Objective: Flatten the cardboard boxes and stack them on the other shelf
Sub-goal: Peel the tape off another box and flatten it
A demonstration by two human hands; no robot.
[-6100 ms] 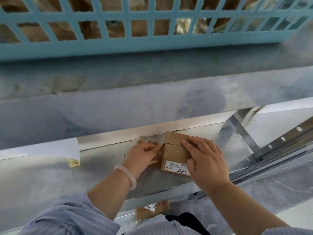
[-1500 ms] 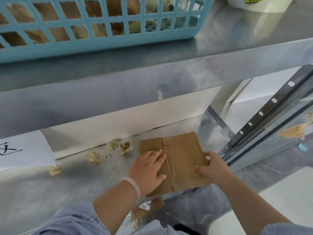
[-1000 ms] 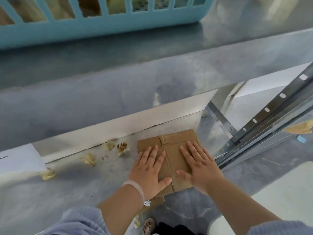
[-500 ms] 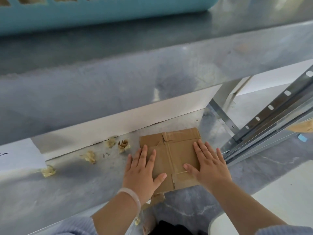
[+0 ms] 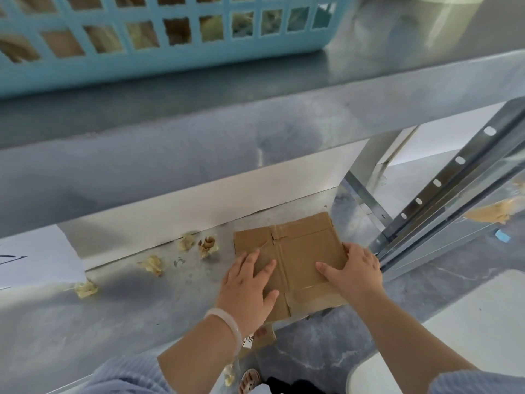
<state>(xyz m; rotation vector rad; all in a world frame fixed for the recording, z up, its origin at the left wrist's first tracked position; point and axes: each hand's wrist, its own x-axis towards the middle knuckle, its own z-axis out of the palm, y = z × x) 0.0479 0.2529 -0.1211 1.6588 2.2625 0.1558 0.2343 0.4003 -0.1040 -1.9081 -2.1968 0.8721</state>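
A flattened brown cardboard box (image 5: 298,251) lies on the lower metal shelf (image 5: 113,322), and its near edge sticks out past the shelf's front. My left hand (image 5: 250,288) presses flat on its left half with fingers straight. At the box's right edge is my right hand (image 5: 352,271), with the thumb lying on top and the fingers curled over that edge. A blue plastic basket (image 5: 170,52) on the upper shelf holds more cardboard, seen through its grid.
Several crumpled tape scraps (image 5: 208,245) lie left of the box near the back wall. A white paper sheet (image 5: 34,260) hangs at the left. A perforated steel upright (image 5: 454,189) stands at the right. A labelled cardboard piece (image 5: 261,335) shows below the shelf's front edge.
My right hand slid from lying flat on the cardboard to its right edge, and its fingers curled. My left hand stayed pressing. The view tilted up and shows more of the basket.
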